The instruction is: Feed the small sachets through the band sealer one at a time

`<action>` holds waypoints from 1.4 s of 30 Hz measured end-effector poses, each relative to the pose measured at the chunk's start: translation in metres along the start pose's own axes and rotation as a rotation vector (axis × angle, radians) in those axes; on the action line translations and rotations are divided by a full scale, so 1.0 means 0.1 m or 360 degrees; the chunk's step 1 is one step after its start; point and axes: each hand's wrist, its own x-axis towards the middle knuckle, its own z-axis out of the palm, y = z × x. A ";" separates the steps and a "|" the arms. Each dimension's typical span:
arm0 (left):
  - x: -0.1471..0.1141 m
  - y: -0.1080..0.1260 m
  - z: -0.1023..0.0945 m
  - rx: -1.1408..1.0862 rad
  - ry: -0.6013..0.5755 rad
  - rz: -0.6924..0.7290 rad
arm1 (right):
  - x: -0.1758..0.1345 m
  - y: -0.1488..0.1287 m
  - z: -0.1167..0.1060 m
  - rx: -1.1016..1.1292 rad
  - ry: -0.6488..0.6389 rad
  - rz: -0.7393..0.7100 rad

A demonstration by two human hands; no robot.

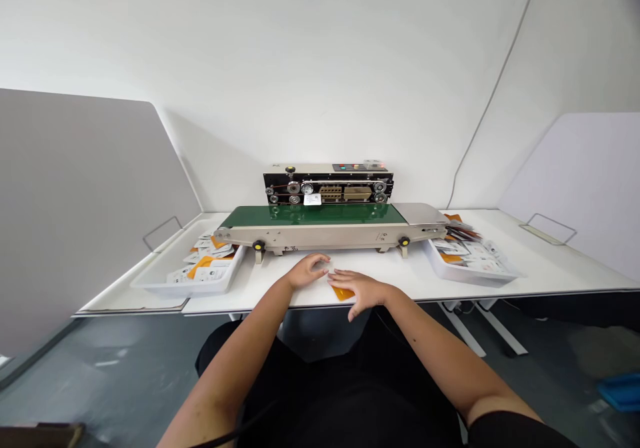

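Observation:
An orange packet [343,294] lies flat on the white table near its front edge, partly covered by my right hand [364,290]. That hand is open, its fingers stretched over the packet and its thumb spread toward me; whether it presses on the packet I cannot tell. My left hand [306,272] rests just left of it, thumb and curved fingers apart, holding nothing that I can see. Beyond both hands stands a band sealer [327,188] with a green conveyor belt [320,215]. A white packet [313,199] hangs at its rollers, above the belt.
A translucent bin [187,289] of white and orange packets stands left of the machine, and another bin [473,276] of packets stands right. Black-and-yellow knobs [258,245] stick out at the conveyor's front. Grey panels [85,201] flank the table [555,268].

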 end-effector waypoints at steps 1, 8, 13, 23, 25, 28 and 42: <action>0.00 0.01 0.00 -0.0016 -0.0006 -0.0004 | -0.03 -0.04 0.04 0.0019 0.0000 -0.0014; -0.01 0.05 -0.04 -0.0357 -0.0107 -0.0113 | -0.12 0.06 0.21 0.0836 0.1038 0.0341; 0.01 0.03 -0.06 -0.0603 -0.0132 -0.0195 | 0.07 0.21 0.06 0.1516 0.0808 0.0706; 0.01 0.05 0.01 -0.0707 -0.0200 -0.0459 | 0.52 0.21 0.09 0.1443 0.0573 0.0762; 0.02 0.04 0.02 -0.0763 -0.0145 -0.0498 | 0.50 0.22 0.12 0.1445 0.0602 0.0760; 0.02 0.02 0.02 -0.0829 -0.0098 -0.0513 | 0.47 0.20 0.14 0.1489 0.0656 0.0780; 0.00 0.02 -0.01 -0.0855 -0.0066 -0.0391 | 0.06 -0.36 -0.67 0.1190 0.0454 0.0422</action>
